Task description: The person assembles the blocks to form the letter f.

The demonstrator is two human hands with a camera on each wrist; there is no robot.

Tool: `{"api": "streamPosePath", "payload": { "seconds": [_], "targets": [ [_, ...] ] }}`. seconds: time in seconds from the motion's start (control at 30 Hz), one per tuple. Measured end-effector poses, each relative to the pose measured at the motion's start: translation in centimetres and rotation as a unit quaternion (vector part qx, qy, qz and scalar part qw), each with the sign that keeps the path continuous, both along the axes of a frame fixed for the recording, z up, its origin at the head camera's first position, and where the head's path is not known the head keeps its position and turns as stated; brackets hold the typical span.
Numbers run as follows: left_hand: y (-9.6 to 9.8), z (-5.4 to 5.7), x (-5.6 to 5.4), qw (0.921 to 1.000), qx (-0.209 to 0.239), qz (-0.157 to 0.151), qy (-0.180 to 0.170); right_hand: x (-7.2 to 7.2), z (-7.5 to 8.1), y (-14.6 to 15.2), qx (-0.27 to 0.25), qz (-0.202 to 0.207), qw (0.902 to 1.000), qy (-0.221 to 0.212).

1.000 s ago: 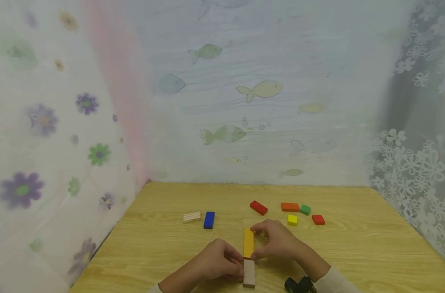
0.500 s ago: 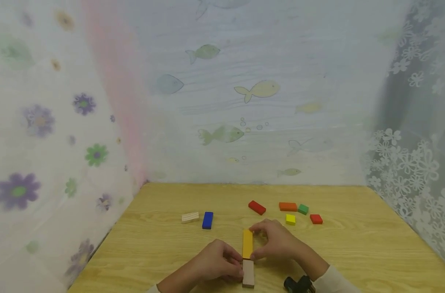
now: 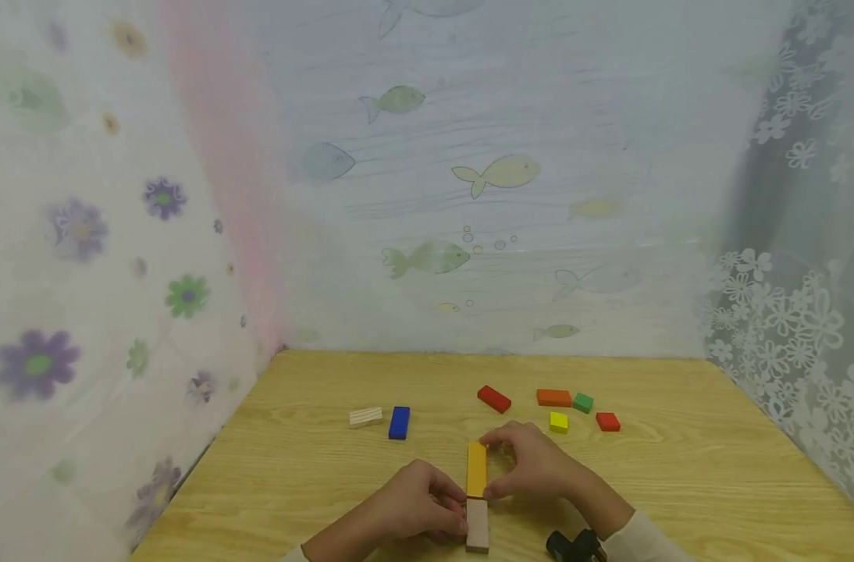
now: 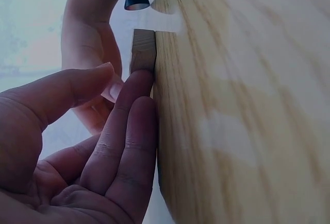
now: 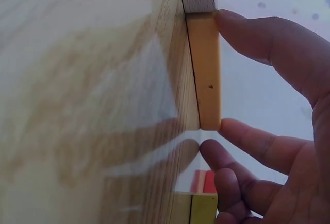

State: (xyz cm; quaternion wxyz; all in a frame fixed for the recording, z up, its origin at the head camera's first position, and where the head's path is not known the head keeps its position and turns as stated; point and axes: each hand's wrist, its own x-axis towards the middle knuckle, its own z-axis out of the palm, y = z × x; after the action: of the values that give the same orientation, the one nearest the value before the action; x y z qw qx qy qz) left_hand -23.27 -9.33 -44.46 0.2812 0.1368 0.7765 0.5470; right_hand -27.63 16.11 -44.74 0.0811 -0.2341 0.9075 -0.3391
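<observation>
A long yellow block (image 3: pixel 477 468) lies end to end with a plain wooden block (image 3: pixel 478 524), which is nearer to me. My right hand (image 3: pixel 528 467) holds the yellow block from the right: its thumb (image 5: pixel 247 34) is at the end by the wooden block, its index finger at the far corner. From the left side, my left hand (image 3: pixel 427 503) reaches to the wooden block. In the left wrist view, a fingertip of that hand is right at the wooden block (image 4: pixel 143 49), while its thumb (image 4: pixel 85 82) stands apart from it.
Left of the yellow block lie a blue block (image 3: pixel 400 422) and a striped wooden block (image 3: pixel 366 417). Farther back and right are a red block (image 3: pixel 494 399), an orange one (image 3: pixel 554 397), a green one (image 3: pixel 583 402), a small yellow one (image 3: pixel 558 422) and a small red one (image 3: pixel 608 421).
The far end of the long yellow block has come slightly nearer to me, the right fingertips staying on it. Both hands otherwise keep almost the same place.
</observation>
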Motion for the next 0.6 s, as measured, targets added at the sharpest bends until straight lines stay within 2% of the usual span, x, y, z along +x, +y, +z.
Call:
{"api": "streamPosePath", "payload": {
  "seconds": [0.6],
  "targets": [
    [-0.04,0.11,0.14,1.0000,-0.002,-0.002,0.003,0.22,0.39,0.11,-0.009,0.019,0.9998,0.004]
  ]
}}
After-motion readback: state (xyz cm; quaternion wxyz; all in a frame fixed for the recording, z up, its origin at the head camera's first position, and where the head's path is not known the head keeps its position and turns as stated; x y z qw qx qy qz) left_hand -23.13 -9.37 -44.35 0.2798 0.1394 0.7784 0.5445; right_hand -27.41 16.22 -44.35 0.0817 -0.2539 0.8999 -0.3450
